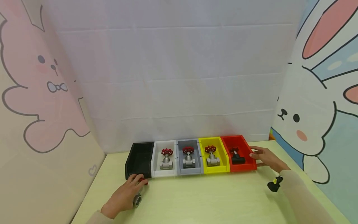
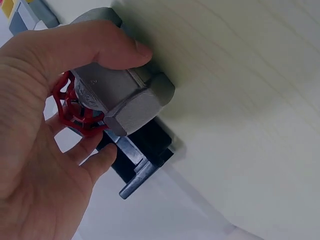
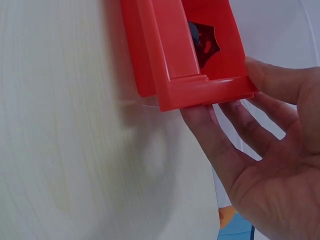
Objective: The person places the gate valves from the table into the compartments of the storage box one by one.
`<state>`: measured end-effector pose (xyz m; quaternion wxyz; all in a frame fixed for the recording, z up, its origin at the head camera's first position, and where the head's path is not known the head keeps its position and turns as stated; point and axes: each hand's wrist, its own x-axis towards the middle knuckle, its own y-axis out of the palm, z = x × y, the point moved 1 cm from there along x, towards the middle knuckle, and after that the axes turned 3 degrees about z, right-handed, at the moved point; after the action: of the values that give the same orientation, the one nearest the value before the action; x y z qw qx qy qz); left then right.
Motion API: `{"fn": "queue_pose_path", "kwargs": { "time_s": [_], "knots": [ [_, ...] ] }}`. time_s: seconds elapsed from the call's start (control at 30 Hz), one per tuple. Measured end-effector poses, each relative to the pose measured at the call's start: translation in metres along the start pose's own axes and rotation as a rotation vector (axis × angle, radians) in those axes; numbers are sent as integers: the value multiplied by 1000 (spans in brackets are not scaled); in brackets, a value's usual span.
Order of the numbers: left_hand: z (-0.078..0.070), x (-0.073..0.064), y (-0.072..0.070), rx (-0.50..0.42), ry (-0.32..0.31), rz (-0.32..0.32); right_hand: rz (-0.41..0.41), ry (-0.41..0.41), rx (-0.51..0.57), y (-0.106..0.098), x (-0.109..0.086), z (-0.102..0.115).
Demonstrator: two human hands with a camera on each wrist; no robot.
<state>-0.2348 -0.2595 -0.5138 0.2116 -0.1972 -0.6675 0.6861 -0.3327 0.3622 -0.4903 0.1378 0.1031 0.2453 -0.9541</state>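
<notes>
My left hand [image 1: 123, 194] grips a metal gate valve [image 2: 125, 97] just in front of the black bin [image 1: 139, 155]. In the left wrist view the thumb lies over the grey body, and the other fingers are around its red handwheel [image 2: 82, 120]. At the row's other end, my right hand [image 1: 267, 158] holds the outer side of the red bin [image 3: 175, 45]. Its thumb presses the rim, with fingers against the outside and underside. Inside that bin lies a black-bodied valve [image 1: 237, 158] with a red handwheel.
Between the end bins stand a white bin [image 1: 157, 147], a grey bin [image 1: 180, 144] and a yellow bin [image 1: 224, 160], each holding one metal valve with a red handwheel. The row sits on a pale wooden table [image 1: 201, 199], before a white cloth [image 1: 181, 77].
</notes>
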Motion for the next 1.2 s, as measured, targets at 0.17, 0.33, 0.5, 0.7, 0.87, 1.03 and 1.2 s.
{"fn": "queue_pose_path", "kwargs": {
  "time_s": [0.17, 0.33, 0.5, 0.7, 0.87, 1.03, 1.2],
  "knots": [
    [-1, -1, 1, -49, -47, 17, 1, -4, -4, 0, 0, 0],
    [-2, -1, 1, -77, -85, 9, -6, 3, -2, 0, 0, 0],
    [-5, -1, -3, -84, -95, -15, -17, 23, -5, 0, 2, -1],
    [-7, -1, -9, -80, -61, -75, -11, 14, 1, 0, 2, -1],
    [-7, -2, -13, -74, -54, -121, -10, 9, 7, 0, 2, -1],
    [-5, -1, -21, -68, -73, -136, -16, 20, 1, 0, 3, -1],
    [-1, 2, -31, -61, -91, -130, -17, 22, -3, 0, 3, -1]
  ]
}}
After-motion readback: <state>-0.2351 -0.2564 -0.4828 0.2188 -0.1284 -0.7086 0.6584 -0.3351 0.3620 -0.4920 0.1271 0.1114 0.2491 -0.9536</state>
